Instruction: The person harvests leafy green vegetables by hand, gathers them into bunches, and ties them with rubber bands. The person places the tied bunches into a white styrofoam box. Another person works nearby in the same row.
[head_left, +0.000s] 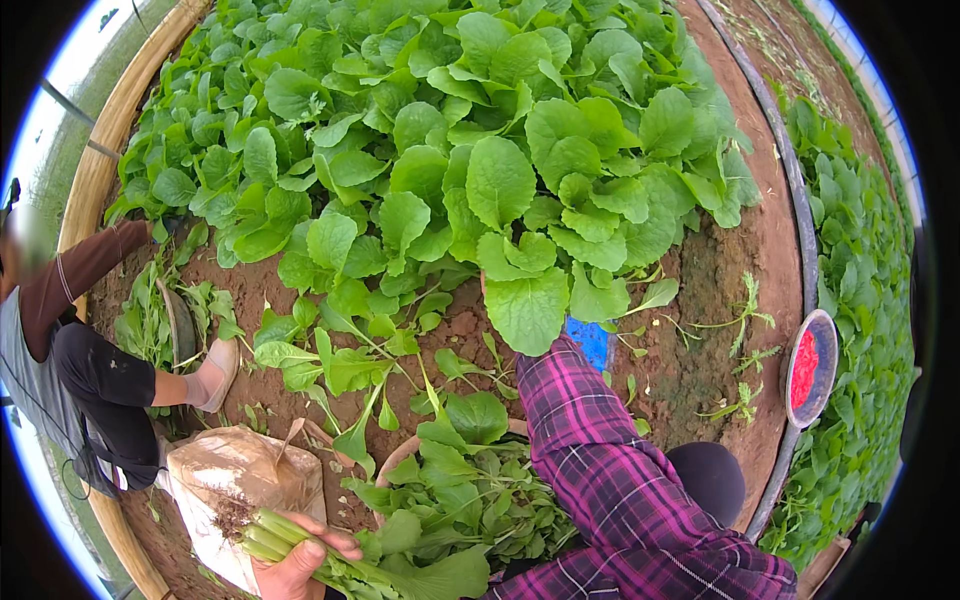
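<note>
My left hand (300, 555) is closed around the pale stems of a bunch of leafy greens (274, 536), low in the view. Their roots, with soil on them, point left and their leaves point right. Below the bed of broad-leaved greens (499, 180), my right arm in a plaid sleeve (577, 405) reaches up; the leaves hide the right hand. Beside that sleeve's cuff lies something flat and blue (589, 341). A round container of picked greens (394, 457) stands between my arms.
A co-worker (45, 360) crouches at the left by another container of greens (176, 322). A dirty white sack (240, 480) stands at lower left. At right, a bowl of red ties (811, 367) sits by a dark pipe (795, 187). Uprooted plants (739, 322) lie on the soil.
</note>
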